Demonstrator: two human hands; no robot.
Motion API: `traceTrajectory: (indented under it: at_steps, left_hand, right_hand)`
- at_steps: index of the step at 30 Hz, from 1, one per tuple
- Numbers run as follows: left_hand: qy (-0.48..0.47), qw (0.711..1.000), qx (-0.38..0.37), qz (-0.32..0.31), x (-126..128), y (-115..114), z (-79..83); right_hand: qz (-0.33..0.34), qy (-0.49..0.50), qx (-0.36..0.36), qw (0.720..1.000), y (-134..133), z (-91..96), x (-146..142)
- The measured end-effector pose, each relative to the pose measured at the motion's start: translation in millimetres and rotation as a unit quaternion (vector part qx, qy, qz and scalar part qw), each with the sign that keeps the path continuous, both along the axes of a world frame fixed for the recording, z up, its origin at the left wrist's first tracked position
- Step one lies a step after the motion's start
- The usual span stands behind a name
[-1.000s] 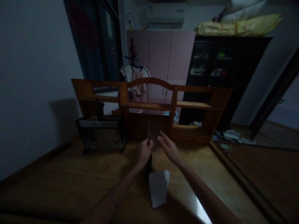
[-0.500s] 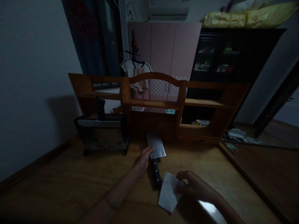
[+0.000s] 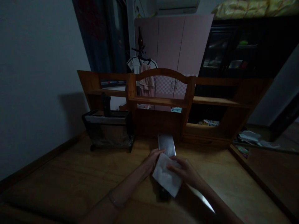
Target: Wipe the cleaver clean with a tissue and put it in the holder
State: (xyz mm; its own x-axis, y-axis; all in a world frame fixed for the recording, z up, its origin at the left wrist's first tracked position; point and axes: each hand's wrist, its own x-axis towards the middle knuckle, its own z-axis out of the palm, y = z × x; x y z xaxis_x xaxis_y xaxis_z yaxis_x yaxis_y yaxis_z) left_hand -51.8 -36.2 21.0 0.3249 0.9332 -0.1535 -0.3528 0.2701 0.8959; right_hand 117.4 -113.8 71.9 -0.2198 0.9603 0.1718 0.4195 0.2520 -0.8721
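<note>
My left hand (image 3: 153,160) is closed on the near part of a cleaver (image 3: 166,143), whose wide metal blade points away from me. A white sheet (image 3: 165,180), paper or thin cloth, lies over the lower blade and most of the black handle. My right hand (image 3: 184,169) pinches this sheet and presses it on the cleaver from the right. Only the dark butt of the handle shows below the sheet. Some of the left fingers are hidden behind the blade and the sheet.
On the left of the wooden table (image 3: 112,169) stands a dark knife rack (image 3: 109,133) with a black handle (image 3: 106,105) sticking up. A wooden shelf unit (image 3: 161,101) runs along the back. Something bright and shiny (image 3: 205,200) shows beneath my right forearm.
My right hand has brought the white sheet up and left onto the cleaver, covering most of its handle. My left hand still holds the cleaver. The camera view has shifted slightly left.
</note>
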Motion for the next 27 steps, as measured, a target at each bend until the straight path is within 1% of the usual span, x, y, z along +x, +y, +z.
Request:
traceTrajectory:
  at_steps: [2,3,6,8,11,15,18,19,23,25,27]
  left_hand:
    - [0.001,1.000,-0.003,-0.006,2.0,0.0,-4.1]
    - [0.003,1.000,0.006,-0.006,2.8,0.1,-5.9]
    - [0.011,1.000,0.025,0.013,3.3,0.2,-8.2]
    - [0.018,0.999,0.023,0.017,2.5,0.4,-7.0]
    - [0.034,0.999,0.015,0.020,1.5,0.9,-4.3]
    - [0.028,0.999,0.026,0.033,2.4,2.7,-5.5]
    - [0.016,0.999,0.031,0.039,4.2,6.0,-9.4]
    - [0.014,0.999,0.031,0.039,4.9,7.4,-10.4]
    - [0.007,0.999,0.041,0.033,7.0,11.8,-12.3]
    - [0.006,0.998,0.047,0.030,7.1,12.2,-12.8]
    - [0.005,0.998,0.053,0.026,6.5,12.1,-13.9]
  right_hand:
    - [0.020,-0.064,0.058,0.996,1.1,-10.2,-4.6]
    - [0.010,-0.091,0.102,0.991,0.3,-12.6,-4.8]
    - [0.005,-0.182,0.222,0.958,-7.7,-11.2,-4.6]
    - [0.034,-0.241,0.259,0.934,-17.7,-8.1,-8.2]
    - [0.090,-0.293,0.246,0.920,-37.6,-9.3,-20.6]
    - [0.052,-0.294,0.209,0.931,-62.3,-23.3,-39.8]
    - [0.008,-0.279,0.196,0.940,-75.1,-42.9,-51.4]
    - [-0.010,-0.272,0.202,0.941,-78.8,-51.6,-54.4]
    - [-0.024,-0.285,0.243,0.927,-91.9,-85.8,-61.3]
    - [-0.035,-0.296,0.252,0.921,-94.5,-92.0,-63.0]
    - [-0.043,-0.299,0.248,0.921,-91.7,-87.4,-65.7]
